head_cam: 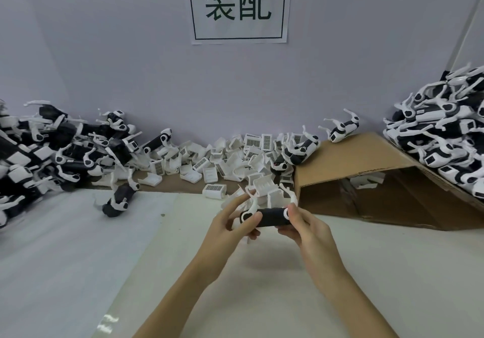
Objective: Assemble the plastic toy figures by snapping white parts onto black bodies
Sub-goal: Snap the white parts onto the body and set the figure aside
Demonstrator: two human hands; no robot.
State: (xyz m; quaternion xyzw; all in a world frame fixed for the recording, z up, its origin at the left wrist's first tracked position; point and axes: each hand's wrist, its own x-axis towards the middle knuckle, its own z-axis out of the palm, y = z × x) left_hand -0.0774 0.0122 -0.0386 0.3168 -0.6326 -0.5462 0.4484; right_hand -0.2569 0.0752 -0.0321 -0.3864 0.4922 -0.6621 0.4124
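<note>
A: What's in hand rn?
B: Both hands up above the white table (262, 298). Left hand (230, 226) and right hand (305, 229) each curled round one end of a black body (272, 217), w/ white legs already on it.
A: Behind that?
B: Loose black figure (119, 198) lying to the left. Cardboard box (379, 180) tipped on its side at right. Heap of white parts (230, 159) along the wall, piles of figures at left (52, 154) & right (445, 128). Sign (238, 7) on the wall
</note>
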